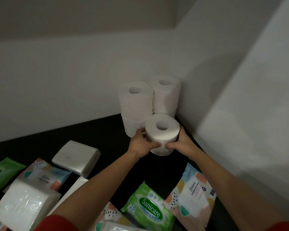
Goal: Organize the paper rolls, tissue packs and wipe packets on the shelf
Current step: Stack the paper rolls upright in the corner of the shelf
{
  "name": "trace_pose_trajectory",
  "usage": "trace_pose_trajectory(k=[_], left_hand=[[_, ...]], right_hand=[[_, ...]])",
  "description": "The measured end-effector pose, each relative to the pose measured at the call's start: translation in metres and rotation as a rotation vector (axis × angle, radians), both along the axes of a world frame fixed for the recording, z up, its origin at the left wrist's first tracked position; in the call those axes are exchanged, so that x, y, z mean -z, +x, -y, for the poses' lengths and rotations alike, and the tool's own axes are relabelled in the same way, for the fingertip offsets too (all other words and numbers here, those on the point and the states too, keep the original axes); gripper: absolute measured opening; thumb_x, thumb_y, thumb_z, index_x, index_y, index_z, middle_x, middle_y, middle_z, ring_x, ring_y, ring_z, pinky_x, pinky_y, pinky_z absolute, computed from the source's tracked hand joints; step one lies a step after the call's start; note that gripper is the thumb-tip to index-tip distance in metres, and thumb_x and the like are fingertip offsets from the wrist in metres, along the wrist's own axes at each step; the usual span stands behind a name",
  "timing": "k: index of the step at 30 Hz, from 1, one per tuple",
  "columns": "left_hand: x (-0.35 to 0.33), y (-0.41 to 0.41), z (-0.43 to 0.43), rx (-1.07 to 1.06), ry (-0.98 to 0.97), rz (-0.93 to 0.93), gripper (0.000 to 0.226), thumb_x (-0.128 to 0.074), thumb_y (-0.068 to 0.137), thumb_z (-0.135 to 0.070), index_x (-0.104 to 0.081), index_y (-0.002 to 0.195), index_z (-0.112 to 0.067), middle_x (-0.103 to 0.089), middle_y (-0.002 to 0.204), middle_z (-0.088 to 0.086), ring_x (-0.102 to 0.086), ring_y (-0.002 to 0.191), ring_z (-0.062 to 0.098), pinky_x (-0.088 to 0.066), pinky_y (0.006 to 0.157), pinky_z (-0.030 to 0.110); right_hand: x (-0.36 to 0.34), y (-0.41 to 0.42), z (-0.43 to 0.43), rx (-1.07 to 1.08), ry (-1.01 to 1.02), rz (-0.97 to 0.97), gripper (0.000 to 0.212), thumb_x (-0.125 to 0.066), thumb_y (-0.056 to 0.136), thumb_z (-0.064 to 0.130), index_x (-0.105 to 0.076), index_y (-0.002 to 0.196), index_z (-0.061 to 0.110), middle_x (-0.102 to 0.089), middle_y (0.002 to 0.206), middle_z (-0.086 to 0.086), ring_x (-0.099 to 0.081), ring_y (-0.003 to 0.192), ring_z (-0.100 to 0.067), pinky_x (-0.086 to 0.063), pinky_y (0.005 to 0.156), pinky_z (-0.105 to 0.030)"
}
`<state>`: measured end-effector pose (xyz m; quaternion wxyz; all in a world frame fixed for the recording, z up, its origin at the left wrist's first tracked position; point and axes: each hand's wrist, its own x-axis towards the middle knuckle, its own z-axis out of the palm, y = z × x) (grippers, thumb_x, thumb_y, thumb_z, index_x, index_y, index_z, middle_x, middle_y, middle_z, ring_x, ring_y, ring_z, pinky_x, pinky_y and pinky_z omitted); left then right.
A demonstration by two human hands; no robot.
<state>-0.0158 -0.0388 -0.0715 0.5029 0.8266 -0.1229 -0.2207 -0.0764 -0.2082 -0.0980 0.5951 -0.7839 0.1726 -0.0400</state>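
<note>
While between hands, upright paper roll.

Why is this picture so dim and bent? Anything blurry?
Head view: dim light, black shelf loses detail; wide lens curves the wall edges; right wall looks smeared; glare on the wrapped tissue pack; the held roll is fairly sharp.

A person's red top shows only as two rounded cuffs at the frame's lower edge: the left sleeve and the right sleeve. The left forearm, right forearm, left hand and right hand are bare.
</note>
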Motion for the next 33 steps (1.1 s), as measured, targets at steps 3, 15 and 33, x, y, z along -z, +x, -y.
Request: trace_pose_trajectory(k=[3, 15, 33], left_hand=[[0.0, -0.001, 0.001, -0.004, -0.003, -0.001, 0.083, -0.081, 0.073, -0.022, -0.034, 0.14, -0.014, -0.045, 0.142, 0.006, -0.044, 0.129, 0.022, -0.039, 0.103, 0.034], [-0.004, -0.003, -0.016, 0.015, 0.106, 0.061, 0.086, -0.08, 0.074, -0.026, -0.03, 0.143, -0.017, -0.048, 0.138, 0.006, -0.052, 0.12, 0.021, -0.045, 0.091, 0.027], [-0.042, -0.049, -0.168, -0.1, 0.136, 0.386, 0.046, -0.075, 0.079, -0.029, -0.055, 0.12, -0.021, -0.061, 0.105, -0.004, -0.059, 0.089, 0.007, -0.048, 0.075, 0.02]], right_hand=[[0.0, 0.0, -0.001, 0.0, 0.014, 0.0, 0.093, -0.07, 0.07, -0.011, -0.022, 0.144, 0.019, -0.047, 0.127, 0.0, -0.046, 0.118, -0.015, -0.042, 0.077, -0.015], [-0.022, -0.017, -0.014, 0.063, -0.188, 0.073, 0.092, -0.072, 0.072, -0.004, -0.02, 0.146, 0.013, -0.033, 0.13, 0.0, -0.031, 0.123, -0.012, -0.03, 0.099, -0.023], [-0.062, -0.016, -0.174, 0.007, -0.443, 0.364, 0.047, -0.07, 0.079, 0.01, -0.05, 0.122, 0.014, -0.04, 0.116, 0.005, -0.039, 0.11, -0.01, -0.032, 0.091, -0.02]])
